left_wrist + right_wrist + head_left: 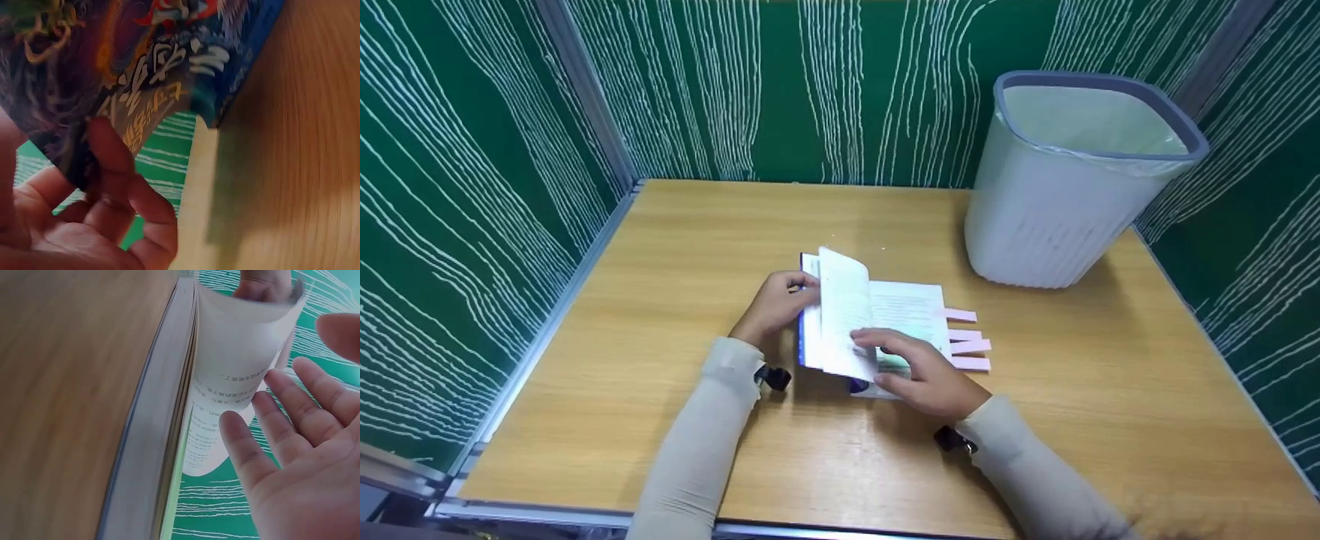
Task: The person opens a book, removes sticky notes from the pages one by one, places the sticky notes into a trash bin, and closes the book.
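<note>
A paperback book (907, 304) lies open on the table, its left part raised off the tabletop. My left hand (772, 304) pinches the outer edge of that raised part; the left wrist view shows thumb and fingers on the colourful printed cover (163, 62). My right hand (926, 375) is over the near half of the book, its fingertips against a lifted page (844, 307). In the right wrist view those fingers (242, 444) are nearly straight beside the curved page, with the thick page block at left. Several pink sticky tabs (971, 364) stick out from the right edge.
A white bin (1042, 217) with a grey rim and a liner stands at the back right of the wooden table (697, 225). Green panels with white wavy lines (780, 90) enclose the back and sides. Tiny specks lie behind the book.
</note>
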The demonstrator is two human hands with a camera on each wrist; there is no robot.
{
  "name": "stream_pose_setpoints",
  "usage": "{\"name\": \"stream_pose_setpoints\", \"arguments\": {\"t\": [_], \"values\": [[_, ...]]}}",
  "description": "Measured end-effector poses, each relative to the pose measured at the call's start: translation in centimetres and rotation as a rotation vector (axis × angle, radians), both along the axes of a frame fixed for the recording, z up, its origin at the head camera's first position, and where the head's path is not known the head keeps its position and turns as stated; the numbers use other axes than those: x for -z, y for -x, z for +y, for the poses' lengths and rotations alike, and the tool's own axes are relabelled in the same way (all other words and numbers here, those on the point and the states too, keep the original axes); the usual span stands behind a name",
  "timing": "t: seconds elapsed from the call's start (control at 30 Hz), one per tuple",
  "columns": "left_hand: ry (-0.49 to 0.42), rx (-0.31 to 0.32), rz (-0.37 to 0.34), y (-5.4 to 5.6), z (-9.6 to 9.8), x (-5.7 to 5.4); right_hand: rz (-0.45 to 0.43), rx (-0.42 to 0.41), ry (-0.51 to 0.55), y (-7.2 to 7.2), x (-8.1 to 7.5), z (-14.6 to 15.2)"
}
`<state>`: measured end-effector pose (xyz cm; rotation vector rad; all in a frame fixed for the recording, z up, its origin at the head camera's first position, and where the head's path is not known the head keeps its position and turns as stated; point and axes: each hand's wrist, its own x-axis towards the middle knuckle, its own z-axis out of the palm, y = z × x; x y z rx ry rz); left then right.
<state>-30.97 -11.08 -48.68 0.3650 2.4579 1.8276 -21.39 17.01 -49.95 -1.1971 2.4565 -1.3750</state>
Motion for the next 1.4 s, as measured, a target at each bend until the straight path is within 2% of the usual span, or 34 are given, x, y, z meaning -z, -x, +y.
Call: {"name": "stream_pose_setpoints", "arguments": {"t": [0.1,0.17,0.23,0.4,0.47,0.57,0.73,0.83,0.93,1.07,1.4], "values": [[-0.075,0.004,-0.003,-0.3,0.3,-0.2,0.065,-0.028,0.004,-0.1,0.1,-0.2],[-0.074,0.004,-0.012,-0.5,0.3,-0.2,0.081,-0.040,-0.004,-0.2,0.1,-0.3],[-0.036,0.003,-0.022,-0.6,0.2,-0.1,0.091,-0.050,-0.018,-0.3,0.0,-0.5],[0.119,-0.044,-0.039,-0.5,-0.1,0.1,0.070,-0.031,-0.046,-0.4,-0.2,-0.4],[0.135,-0.061,-0.061,-0.4,-0.3,-0.1,0.038,0.009,-0.039,-0.1,-0.3,-0.1],[0.105,-0.066,-0.129,-0.1,-0.8,-0.1,-0.011,0.115,-0.012,0.5,-0.3,0.7],[0.055,-0.020,-0.231,0.4,-1.6,0.5,-0.073,0.319,0.023,1.6,-0.2,2.4],[0.037,0.017,-0.270,0.7,-2.2,1.0,-0.087,0.393,0.007,2.1,-0.1,3.1],[0.059,0.037,-0.299,0.9,-2.8,1.5,-0.113,0.420,-0.024,2.4,0.0,3.5],[0.092,0.046,-0.327,1.0,-3.1,1.9,-0.145,0.399,-0.060,2.7,0.3,3.8],[0.105,0.045,-0.334,1.0,-2.7,2.0,-0.120,0.426,-0.208,3.0,0.9,4.2]]}}
